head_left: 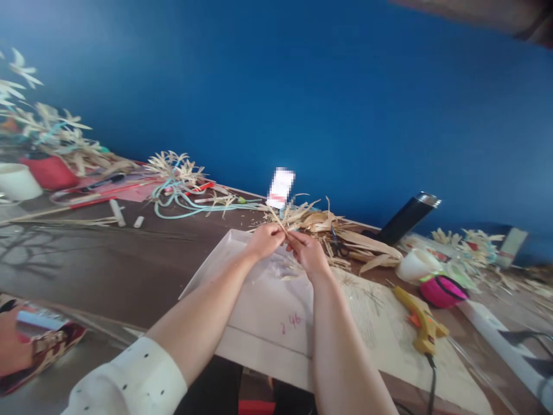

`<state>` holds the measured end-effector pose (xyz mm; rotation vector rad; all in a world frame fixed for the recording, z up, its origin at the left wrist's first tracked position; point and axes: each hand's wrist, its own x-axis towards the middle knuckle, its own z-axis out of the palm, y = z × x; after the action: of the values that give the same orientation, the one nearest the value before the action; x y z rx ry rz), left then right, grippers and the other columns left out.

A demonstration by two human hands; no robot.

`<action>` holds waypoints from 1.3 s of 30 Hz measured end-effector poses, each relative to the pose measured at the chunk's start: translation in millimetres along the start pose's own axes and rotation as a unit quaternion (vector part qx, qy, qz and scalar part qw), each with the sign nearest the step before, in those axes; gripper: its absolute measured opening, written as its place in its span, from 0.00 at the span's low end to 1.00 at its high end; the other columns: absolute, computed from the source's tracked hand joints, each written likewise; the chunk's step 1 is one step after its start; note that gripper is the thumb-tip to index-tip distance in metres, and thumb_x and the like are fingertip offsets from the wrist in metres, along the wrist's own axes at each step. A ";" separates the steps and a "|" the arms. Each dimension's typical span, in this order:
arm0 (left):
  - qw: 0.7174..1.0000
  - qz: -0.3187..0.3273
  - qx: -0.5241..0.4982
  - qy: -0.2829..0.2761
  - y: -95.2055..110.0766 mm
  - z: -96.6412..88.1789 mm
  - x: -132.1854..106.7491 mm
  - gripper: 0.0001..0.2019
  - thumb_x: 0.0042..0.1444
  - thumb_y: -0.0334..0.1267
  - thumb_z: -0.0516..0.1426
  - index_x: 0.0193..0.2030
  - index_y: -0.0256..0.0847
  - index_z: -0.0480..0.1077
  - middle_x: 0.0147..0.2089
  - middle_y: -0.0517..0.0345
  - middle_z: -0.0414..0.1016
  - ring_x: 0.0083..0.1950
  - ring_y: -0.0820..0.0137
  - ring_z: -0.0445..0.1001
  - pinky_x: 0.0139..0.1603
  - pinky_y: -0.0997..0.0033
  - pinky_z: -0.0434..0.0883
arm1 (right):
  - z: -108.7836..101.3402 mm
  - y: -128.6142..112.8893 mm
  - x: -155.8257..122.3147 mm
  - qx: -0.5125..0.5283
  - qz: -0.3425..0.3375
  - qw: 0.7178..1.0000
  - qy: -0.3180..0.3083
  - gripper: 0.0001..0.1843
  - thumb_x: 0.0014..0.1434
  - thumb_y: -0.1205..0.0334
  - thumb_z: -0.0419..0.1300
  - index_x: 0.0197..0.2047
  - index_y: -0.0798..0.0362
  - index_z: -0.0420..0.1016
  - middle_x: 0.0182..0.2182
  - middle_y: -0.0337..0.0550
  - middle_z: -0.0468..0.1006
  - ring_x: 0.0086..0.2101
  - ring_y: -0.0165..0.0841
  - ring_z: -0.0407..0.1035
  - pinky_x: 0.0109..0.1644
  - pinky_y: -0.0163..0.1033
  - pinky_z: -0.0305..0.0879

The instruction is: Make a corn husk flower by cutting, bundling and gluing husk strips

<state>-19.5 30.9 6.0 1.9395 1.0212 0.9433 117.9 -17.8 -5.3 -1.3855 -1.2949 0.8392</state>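
Observation:
My left hand [264,240] and my right hand [307,251] meet above a white board [263,323], both pinched on a thin dry straw strip [276,219] that sticks up and left from between the fingers. The fingers of both hands are closed around it. Just behind the hands lies a heap of dried husk leaves [328,227] with small scissors [339,248] on it.
A yellow glue gun [421,323] lies to the right, near a pink pouch [440,290], a white cup [415,265] and a black flask [408,218]. Light blue cord [181,199], straw flowers [173,164] and a red pot [47,170] sit far left. Another person's hand [12,346] is at the lower left.

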 end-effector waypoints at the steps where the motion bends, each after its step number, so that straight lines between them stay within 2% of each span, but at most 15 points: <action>1: 1.000 0.000 -0.005 -0.001 -1.3 0.9 0.3 0.12 0.49 0.37 0.49 0.27 0.37 0.73 0.27 0.59 0.73 0.31 0.72 0.69 0.32 0.76 0.63 | 0.2 0.5 0.3 -0.028 -0.017 0.999 0.007 0.24 0.50 0.46 0.57 0.43 0.54 0.77 0.20 0.37 0.68 0.17 0.24 0.52 0.20 0.31 0.47; 6: 1.000 -0.008 -0.023 0.019 -5.1 4.5 2.8 0.11 0.48 0.38 0.49 0.25 0.37 0.71 0.25 0.61 0.71 0.29 0.74 0.67 0.30 0.78 0.61 | -1.4 2.6 2.9 -0.092 -0.079 0.991 0.062 0.24 0.52 0.47 0.56 0.44 0.55 0.77 0.20 0.39 0.71 0.20 0.27 0.58 0.24 0.32 0.54; 10: 1.000 -0.014 -0.019 0.012 -4.6 5.9 2.1 0.11 0.48 0.38 0.50 0.26 0.36 0.71 0.25 0.61 0.70 0.30 0.74 0.66 0.29 0.78 0.60 | -6.1 1.6 2.9 -0.120 -0.075 0.983 0.119 0.24 0.52 0.48 0.56 0.43 0.57 0.78 0.20 0.40 0.73 0.23 0.31 0.64 0.28 0.34 0.58; 15: 1.000 -0.016 -0.009 -0.001 -1.3 5.5 -0.2 0.11 0.48 0.39 0.50 0.26 0.36 0.71 0.25 0.61 0.70 0.30 0.75 0.66 0.29 0.79 0.59 | -10.1 -0.4 2.6 -0.144 -0.061 0.974 0.161 0.24 0.50 0.49 0.57 0.44 0.58 0.77 0.24 0.44 0.77 0.28 0.37 0.70 0.34 0.38 0.63; 22: 0.999 -0.029 -0.014 -0.010 3.6 4.6 -2.7 0.10 0.47 0.38 0.51 0.26 0.37 0.72 0.25 0.61 0.71 0.30 0.73 0.67 0.30 0.77 0.60 | -20.3 4.1 4.7 -0.168 -0.073 0.962 0.205 0.23 0.51 0.50 0.55 0.44 0.56 0.78 0.25 0.45 0.78 0.29 0.38 0.70 0.35 0.39 0.64; 25: 0.999 -0.045 -0.021 0.004 1.2 3.0 -0.9 0.10 0.47 0.39 0.51 0.25 0.37 0.72 0.25 0.60 0.71 0.30 0.73 0.68 0.30 0.77 0.60 | -31.5 8.1 6.6 -0.121 -0.040 0.948 0.292 0.23 0.48 0.51 0.58 0.43 0.58 0.78 0.24 0.45 0.77 0.26 0.35 0.68 0.31 0.37 0.62; 27: 0.998 -0.057 -0.038 0.014 -1.2 1.7 0.9 0.12 0.48 0.39 0.50 0.26 0.37 0.73 0.26 0.59 0.73 0.31 0.72 0.69 0.30 0.76 0.61 | -33.7 7.8 6.8 -0.029 -0.013 0.947 0.320 0.25 0.46 0.51 0.61 0.44 0.57 0.77 0.23 0.43 0.75 0.21 0.30 0.63 0.23 0.35 0.58; 29: 0.996 -0.073 -0.052 0.021 -3.4 0.8 2.4 0.13 0.49 0.40 0.49 0.28 0.37 0.74 0.27 0.59 0.74 0.31 0.72 0.70 0.31 0.76 0.62 | -28.7 4.4 5.2 0.100 0.007 0.957 0.272 0.28 0.45 0.49 0.63 0.48 0.54 0.74 0.22 0.39 0.73 0.16 0.23 0.54 0.18 0.31 0.49; 32: 0.995 -0.078 -0.064 0.025 -5.4 0.6 3.0 0.14 0.51 0.40 0.49 0.31 0.38 0.74 0.29 0.59 0.75 0.32 0.71 0.71 0.32 0.76 0.63 | -12.9 -2.4 0.3 0.209 0.028 0.970 0.117 0.30 0.45 0.51 0.64 0.52 0.51 0.70 0.21 0.35 0.69 0.15 0.20 0.49 0.17 0.28 0.42; 34: 0.996 -0.058 -0.069 0.021 -6.0 0.7 2.6 0.14 0.51 0.40 0.49 0.32 0.37 0.74 0.29 0.58 0.75 0.33 0.71 0.71 0.34 0.76 0.64 | -2.9 -5.0 -2.5 0.207 0.052 0.976 0.036 0.30 0.45 0.52 0.64 0.52 0.52 0.69 0.20 0.35 0.69 0.16 0.20 0.50 0.17 0.27 0.41; 36: 0.997 -0.030 -0.066 0.010 -5.9 0.7 2.1 0.14 0.51 0.38 0.49 0.32 0.37 0.74 0.31 0.57 0.76 0.34 0.71 0.72 0.35 0.76 0.65 | 3.6 -5.3 -3.5 0.175 0.074 0.982 -0.015 0.30 0.46 0.51 0.64 0.51 0.53 0.69 0.20 0.35 0.69 0.15 0.20 0.49 0.17 0.27 0.38; 39: 0.999 -0.006 -0.046 0.000 -5.3 0.7 1.9 0.13 0.52 0.36 0.48 0.32 0.36 0.73 0.32 0.57 0.76 0.34 0.72 0.72 0.35 0.76 0.65 | 6.5 -3.8 -2.4 0.140 0.078 0.986 -0.036 0.30 0.45 0.49 0.63 0.50 0.55 0.71 0.19 0.34 0.67 0.14 0.19 0.46 0.16 0.28 0.35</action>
<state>-19.9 34.6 1.6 1.8559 0.9708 0.9664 110.4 -19.2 -3.5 -1.2504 -1.0831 1.1426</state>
